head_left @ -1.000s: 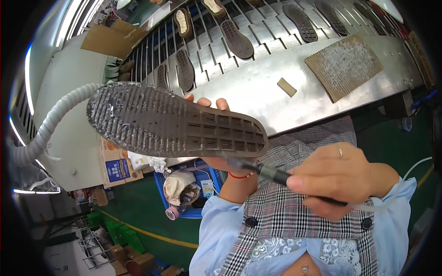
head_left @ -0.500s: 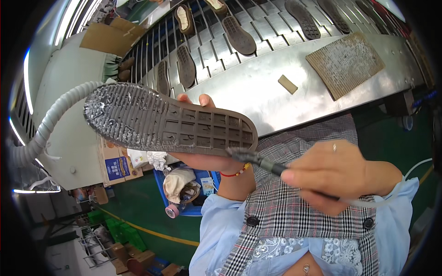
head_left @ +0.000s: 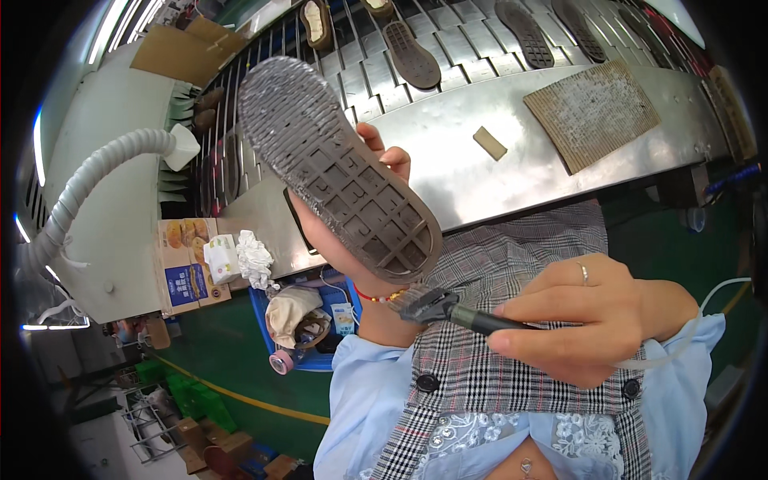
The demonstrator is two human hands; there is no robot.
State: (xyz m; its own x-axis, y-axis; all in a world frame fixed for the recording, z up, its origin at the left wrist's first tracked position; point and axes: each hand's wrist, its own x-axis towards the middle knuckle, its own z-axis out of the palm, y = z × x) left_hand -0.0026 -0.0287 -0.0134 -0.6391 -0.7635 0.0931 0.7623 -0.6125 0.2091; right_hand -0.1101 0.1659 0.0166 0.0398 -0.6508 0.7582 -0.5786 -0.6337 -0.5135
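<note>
Black-handled, one brush (head_left: 460,312) is clamped in the grip of the right hand (head_left: 572,320); its bristles, at the side edge of the one raised brown sole (head_left: 344,180) half a second ago, now show just below the heel end, touching or not I cannot tell. The left hand (head_left: 320,232), grip clamped around that sole, has swung it from near level to a steep slant, toe up, before the metal counter (head_left: 456,176). There lie one tan piece (head_left: 490,144) and one corrugated board (head_left: 592,116); beyond, at least three other soles (head_left: 410,54) rest on a slatted conveyor (head_left: 468,50).

the metal table (head_left: 450,178) gleams; the ridged sole (head_left: 320,150) seems rubber.
</note>
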